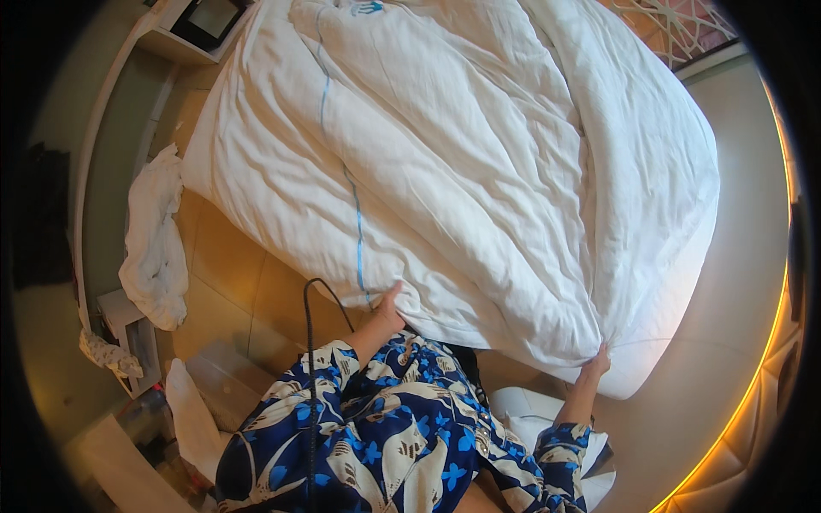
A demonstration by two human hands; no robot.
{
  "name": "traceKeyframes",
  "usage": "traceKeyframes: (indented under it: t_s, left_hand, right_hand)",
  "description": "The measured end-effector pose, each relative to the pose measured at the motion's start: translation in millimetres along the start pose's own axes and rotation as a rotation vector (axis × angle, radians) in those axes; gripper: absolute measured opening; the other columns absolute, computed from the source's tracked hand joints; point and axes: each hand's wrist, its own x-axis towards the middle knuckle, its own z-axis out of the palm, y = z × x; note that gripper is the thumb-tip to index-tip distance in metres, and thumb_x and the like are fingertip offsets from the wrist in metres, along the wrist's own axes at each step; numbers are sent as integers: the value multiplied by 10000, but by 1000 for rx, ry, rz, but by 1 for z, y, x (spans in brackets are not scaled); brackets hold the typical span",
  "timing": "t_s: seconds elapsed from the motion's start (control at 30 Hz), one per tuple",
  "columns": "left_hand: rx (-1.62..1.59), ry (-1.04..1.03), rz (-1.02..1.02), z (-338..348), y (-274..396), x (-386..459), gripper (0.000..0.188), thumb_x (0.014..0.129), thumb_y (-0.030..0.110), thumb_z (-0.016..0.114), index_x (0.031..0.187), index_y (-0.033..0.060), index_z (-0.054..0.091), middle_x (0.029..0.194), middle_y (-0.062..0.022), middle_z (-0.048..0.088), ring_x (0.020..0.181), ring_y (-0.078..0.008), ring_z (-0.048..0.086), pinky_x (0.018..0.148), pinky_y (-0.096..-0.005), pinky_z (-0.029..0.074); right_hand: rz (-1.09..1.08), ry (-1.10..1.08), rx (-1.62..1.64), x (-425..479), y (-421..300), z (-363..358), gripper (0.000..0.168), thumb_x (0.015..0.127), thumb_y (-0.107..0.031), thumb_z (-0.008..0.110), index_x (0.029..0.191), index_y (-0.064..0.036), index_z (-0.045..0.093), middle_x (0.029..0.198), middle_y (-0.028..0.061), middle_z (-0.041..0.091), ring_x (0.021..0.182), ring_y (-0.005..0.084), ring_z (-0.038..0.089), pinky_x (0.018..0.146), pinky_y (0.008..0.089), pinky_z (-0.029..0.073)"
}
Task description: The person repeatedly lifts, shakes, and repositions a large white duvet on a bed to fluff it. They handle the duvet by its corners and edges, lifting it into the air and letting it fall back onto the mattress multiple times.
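A large white duvet (436, 179) with a thin blue stripe lies rumpled over the bed, its folds fanning toward me. My left hand (390, 309) grips the near edge of the duvet close to the stripe, thumb on top. At the near right, my right hand (598, 363) pinches a bunched part of the same edge, and creases run out from it. Beyond that hand a corner of the white mattress (632, 372) shows, covered in smooth white cloth. The fingers of both hands are partly hidden by the fabric.
Crumpled white linen (154, 250) lies at the left by a low shelf unit (131, 346). A cardboard box (224, 378) stands at the lower left, and white items (523, 410) lie right of my legs. A lit, padded wall panel (737, 436) borders the right side.
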Motion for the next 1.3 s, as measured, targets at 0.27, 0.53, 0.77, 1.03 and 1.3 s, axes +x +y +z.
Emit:
traceKeyframes:
  t_s: [0.27,0.53,0.77,1.03,1.3]
  left_hand:
    - [-279,171,397,16,56,-17,452,773,428,510,1073,91,497,1074,-127,518,971,-293,512,820,-441,425]
    - [-112,46,921,-44,226,-73,307,660,147,546,940,23,529,869,-115,551,856,-261,534,759,-367,456]
    - [246,373,1806,122,276,-352,364,772,254,519,1030,-3,530,999,-109,541,905,-219,527,784,-316,429]
    - [748,1217,1668,-77,393,-192,444,708,263,634,1018,-26,502,948,-140,556,830,-256,524,727,-332,422]
    - [1510,122,1423,27,124,-43,552,638,128,632,1147,38,438,1078,-161,495,1003,-308,471,859,-363,379]
  right_hand:
    - [97,-221,52,-33,13,-8,386,786,-136,569,1055,113,444,994,184,538,870,278,555,745,382,482]
    - [501,-439,-45,-123,70,39,360,836,-217,477,1090,36,438,1031,145,537,891,292,544,740,424,460]
    - [747,-781,36,-208,104,157,348,832,-161,464,1132,8,416,1120,164,493,1002,303,492,844,492,391]
    - [773,-878,-240,-252,113,174,264,828,-232,500,1051,-91,471,1034,61,546,912,240,509,742,431,382]
    - [818,-830,-51,-269,109,167,316,819,-185,512,1106,-67,449,1083,100,527,967,265,506,806,456,393]
